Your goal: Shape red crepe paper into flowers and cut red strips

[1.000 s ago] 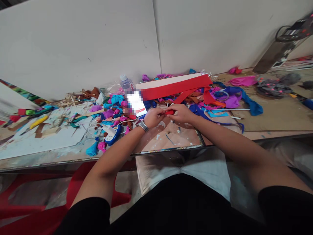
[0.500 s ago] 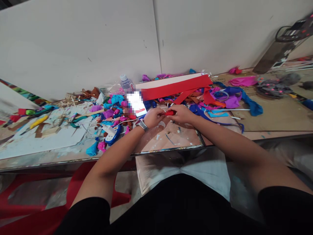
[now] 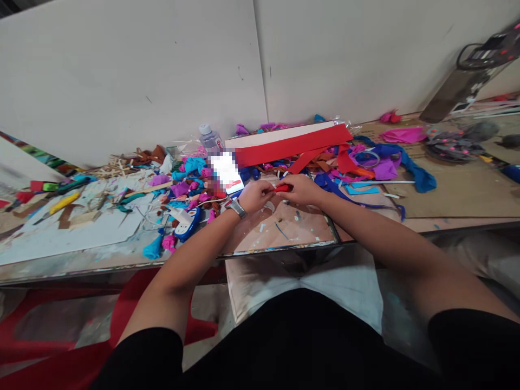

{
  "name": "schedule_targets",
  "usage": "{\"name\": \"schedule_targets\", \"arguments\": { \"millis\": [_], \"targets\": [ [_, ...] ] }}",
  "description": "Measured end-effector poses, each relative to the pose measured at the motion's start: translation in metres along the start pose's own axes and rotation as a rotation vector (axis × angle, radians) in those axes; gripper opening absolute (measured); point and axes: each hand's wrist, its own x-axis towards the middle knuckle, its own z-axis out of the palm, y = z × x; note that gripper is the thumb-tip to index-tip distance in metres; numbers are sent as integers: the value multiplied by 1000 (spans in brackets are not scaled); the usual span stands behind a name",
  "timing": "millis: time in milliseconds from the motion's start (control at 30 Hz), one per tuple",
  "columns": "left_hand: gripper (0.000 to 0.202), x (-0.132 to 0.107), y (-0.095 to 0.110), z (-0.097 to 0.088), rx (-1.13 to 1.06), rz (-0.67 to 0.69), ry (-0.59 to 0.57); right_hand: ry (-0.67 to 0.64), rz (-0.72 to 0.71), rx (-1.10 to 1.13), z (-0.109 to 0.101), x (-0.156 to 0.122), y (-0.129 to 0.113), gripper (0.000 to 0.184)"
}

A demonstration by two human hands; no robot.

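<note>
A small piece of red crepe paper [image 3: 283,188] is held between my two hands, just above the table's front part. My left hand [image 3: 259,196], with a watch on the wrist, pinches its left end. The fingers of my right hand [image 3: 303,189] are closed around its right end. Behind my hands a long red paper strip [image 3: 292,147] lies slantwise over a heap of coloured scraps. The lit phone [image 3: 228,172] leans just left of my left hand; part of its screen is blurred.
A clear bottle [image 3: 209,135] stands behind the phone. To the left are a blue power socket [image 3: 189,225] with cables, green-handled pliers [image 3: 130,201] and a yellow-handled knife [image 3: 65,202]. Cardboard [image 3: 455,189] covers the right side, with a grey flower-like piece [image 3: 450,145] on it.
Between my fingers the red crepe paper looks narrower and more drawn out than before. Both hands stay in nearly the same place.
</note>
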Motion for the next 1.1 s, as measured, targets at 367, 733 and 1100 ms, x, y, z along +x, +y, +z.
{"name": "schedule_targets", "arguments": {
  "millis": [367, 733, 1100],
  "targets": [
    [18, -1, -2, 0, -6, 60, -14, -17, 25, -18, 0, -1, -2, 27],
    [21, 0, -1, 1, -14, 76, -37, -48, 36, -47, 2, -1, -2, 26],
    [24, 0, -2, 2, -22, 69, -48, -70, 57, -56, 3, -1, -2, 27]
  ]
}}
